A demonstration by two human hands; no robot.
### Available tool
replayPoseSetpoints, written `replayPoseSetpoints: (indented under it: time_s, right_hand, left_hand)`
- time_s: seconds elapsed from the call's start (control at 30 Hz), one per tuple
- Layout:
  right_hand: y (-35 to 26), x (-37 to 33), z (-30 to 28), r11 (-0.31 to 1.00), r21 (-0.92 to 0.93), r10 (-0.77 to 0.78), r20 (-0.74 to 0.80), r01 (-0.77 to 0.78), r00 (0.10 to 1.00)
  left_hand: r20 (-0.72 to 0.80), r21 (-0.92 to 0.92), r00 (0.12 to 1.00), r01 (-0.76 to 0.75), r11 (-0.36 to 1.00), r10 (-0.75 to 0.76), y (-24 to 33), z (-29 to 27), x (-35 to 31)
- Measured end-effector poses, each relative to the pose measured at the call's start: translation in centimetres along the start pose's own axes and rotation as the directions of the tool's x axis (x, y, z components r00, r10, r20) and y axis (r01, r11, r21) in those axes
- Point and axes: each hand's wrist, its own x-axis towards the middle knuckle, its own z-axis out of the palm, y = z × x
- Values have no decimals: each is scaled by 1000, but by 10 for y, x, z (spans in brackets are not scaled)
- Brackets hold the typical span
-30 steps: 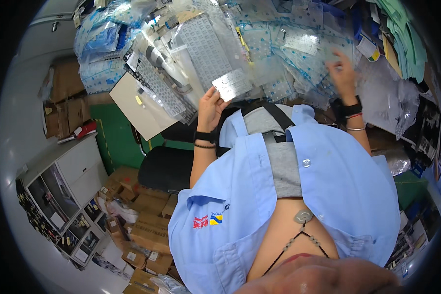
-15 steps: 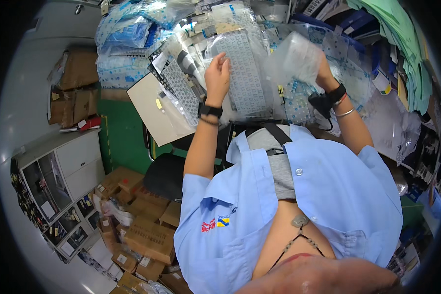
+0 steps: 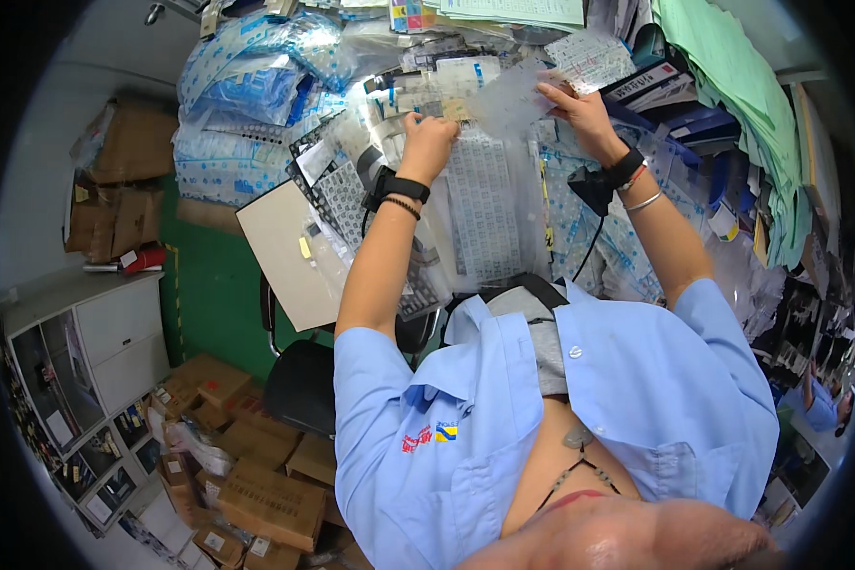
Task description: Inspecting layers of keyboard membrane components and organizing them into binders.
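My right hand (image 3: 582,116) pinches a translucent plastic sheet (image 3: 515,99), held slanted over the far part of the pile. My left hand (image 3: 429,147) is closed with curled fingers at the far edge of a grey sheet with a keyboard pattern (image 3: 484,204); whatever it grips is hidden. That sheet lies flat in clear plastic in front of me. To its left, beside my left forearm, are another key-patterned sheet (image 3: 342,190) and a beige board (image 3: 290,255). Both wrists wear black bands.
Blue-dotted plastic packages (image 3: 228,157) are heaped at the far left. Green sheets (image 3: 731,104) hang on the right near dark binders (image 3: 655,85). A black chair (image 3: 299,394) and cardboard boxes (image 3: 266,503) stand at lower left. Part of another person (image 3: 817,404) shows at the right rim.
My right hand has carried the translucent plastic from the right side toward the far middle. My left hand has moved to the far edge of the patterned sheet and its fingers have curled.
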Motion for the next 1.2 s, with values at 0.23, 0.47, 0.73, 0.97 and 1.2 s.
replayPoseSetpoints:
  time_s: [0.23,0.47,0.73,0.97,1.2]
  right_hand:
    - [25,36,11,995,71,-75,39,72,996]
    - [16,44,12,947,-165,-230,245,274,942]
    - [-1,62,9,854,-240,-356,376,461,855]
    - [-12,76,18,721,-481,-232,511,498,828]
    - [13,71,32,798,-561,175,565,220,806]
  left_hand:
    - [-116,80,985,-119,990,128,6,4,-13]
    - [-216,97,973,-63,993,83,11,9,-24]
    - [-265,185,961,134,974,-81,21,11,-21]
    - [-280,152,943,231,961,-183,24,16,-17]
    - [-299,85,925,271,959,-235,28,11,-16]
